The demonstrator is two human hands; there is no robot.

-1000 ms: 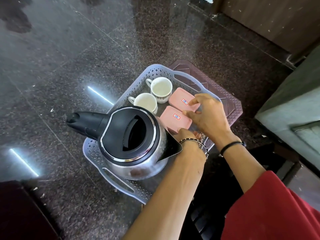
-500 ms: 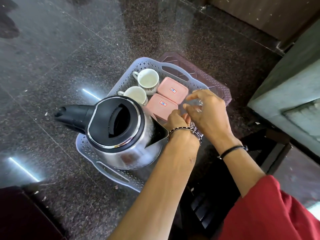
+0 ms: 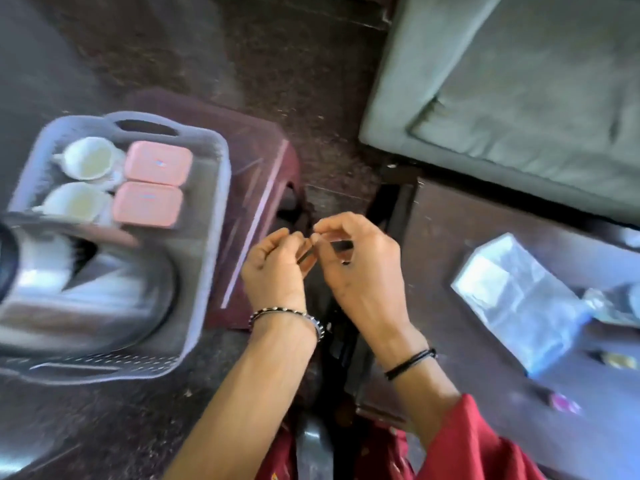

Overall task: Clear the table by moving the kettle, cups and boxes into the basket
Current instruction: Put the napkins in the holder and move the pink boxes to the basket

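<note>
Loading looks complete; both hands off the basket, nothing gripped.

Basket (image 3: 207, 209) holds everything named: kettle (image 3: 79, 282) at its near end, two cups (image 3: 88, 162) (image 3: 74, 202) at the far end, two pink boxes (image 3: 157, 162) (image 3: 147, 204) just beside the cups. Basket sits on a maroon stool (image 3: 263, 188). Left hand (image 3: 273, 268) and right hand (image 3: 360, 265), to the right of the basket, are loosely curled, fingertips nearly meeting; whether they pinch something small, cannot tell (blur). Table (image 3: 450, 271), further right of the basket, carries a clear packet (image 3: 516, 299) and small oddments. Judgement: next move is a check of the table for remaining task items.
</note>
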